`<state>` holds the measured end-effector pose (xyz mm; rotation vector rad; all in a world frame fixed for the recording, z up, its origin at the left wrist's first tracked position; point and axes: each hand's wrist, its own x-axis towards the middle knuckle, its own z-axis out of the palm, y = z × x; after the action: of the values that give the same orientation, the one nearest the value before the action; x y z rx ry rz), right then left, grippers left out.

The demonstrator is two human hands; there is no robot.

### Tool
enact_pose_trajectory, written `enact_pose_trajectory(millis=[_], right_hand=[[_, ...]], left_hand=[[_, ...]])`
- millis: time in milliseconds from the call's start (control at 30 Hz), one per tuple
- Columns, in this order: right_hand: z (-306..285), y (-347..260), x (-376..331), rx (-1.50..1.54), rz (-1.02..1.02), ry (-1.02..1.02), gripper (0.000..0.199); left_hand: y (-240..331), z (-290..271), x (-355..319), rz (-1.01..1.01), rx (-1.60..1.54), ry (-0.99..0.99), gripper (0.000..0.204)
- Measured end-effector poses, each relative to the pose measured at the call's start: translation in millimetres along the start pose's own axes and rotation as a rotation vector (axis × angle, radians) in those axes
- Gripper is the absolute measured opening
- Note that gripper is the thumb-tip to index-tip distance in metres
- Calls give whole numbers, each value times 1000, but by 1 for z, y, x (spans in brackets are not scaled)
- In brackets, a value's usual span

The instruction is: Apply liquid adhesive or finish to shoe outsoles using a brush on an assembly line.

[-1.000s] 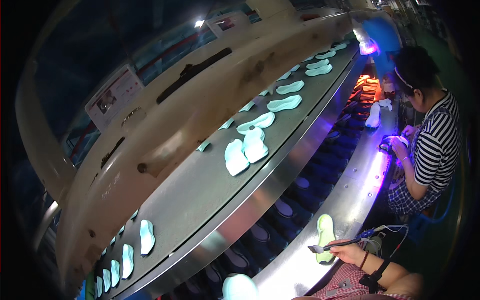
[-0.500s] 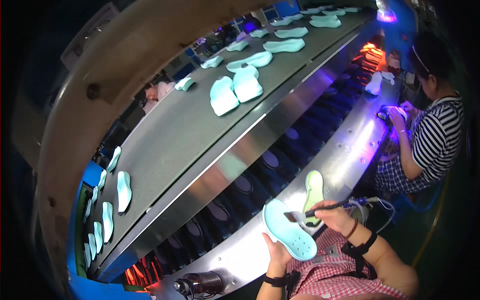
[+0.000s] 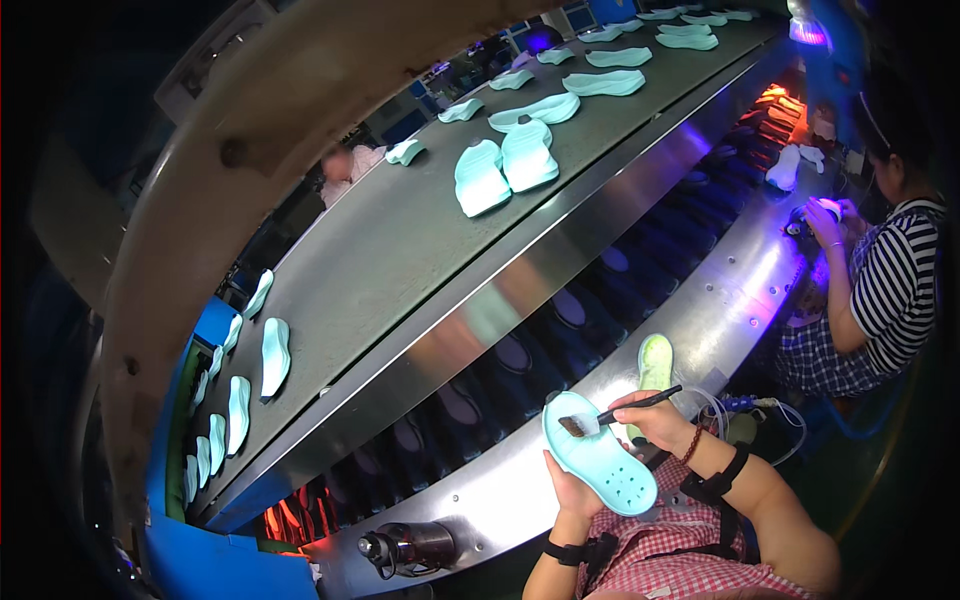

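My left hand grips a light blue shoe sole by its left edge. The sole is tilted, with small holes at its lower right end. My right hand is closed on the black handle of a brush. The brush's dark bristles lie at the inner face of the sole, toward the upper end. Just beyond my right hand, a yellow-green sole rests on the metal ledge, its lower part partly hidden.
A dark conveyor belt carries several light blue soles. Below it a lower rack holds dark shoe-like shapes. A dark metal cylinder lies on the curved metal ledge. At right, a co-worker handles a shoe part under purple light.
The brush bristles have moved toward the upper left end of the light blue sole, and the handle slants more. My view has shifted, so the surroundings sit further right.
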<state>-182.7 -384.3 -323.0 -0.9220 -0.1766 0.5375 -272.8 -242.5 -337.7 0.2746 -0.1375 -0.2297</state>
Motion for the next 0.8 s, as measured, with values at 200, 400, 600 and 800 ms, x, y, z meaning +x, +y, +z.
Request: enact_pose_trajectory(millis=[200,400,600,800], right_hand=[[12,-12,4,-155,2,11,19],[20,-12,10,-278,-60,23,18],[47,-4,-4,-934,-614,-20,18],[48,-25,-38,-1186,-612,-351,23]], left_hand=[[-6,-1,-2,22,35,152,81],[-6,-9,-4,80,26,145,78],[-16,1,7,177,184,419,78],[-3,-1,2,205,244,509,73]])
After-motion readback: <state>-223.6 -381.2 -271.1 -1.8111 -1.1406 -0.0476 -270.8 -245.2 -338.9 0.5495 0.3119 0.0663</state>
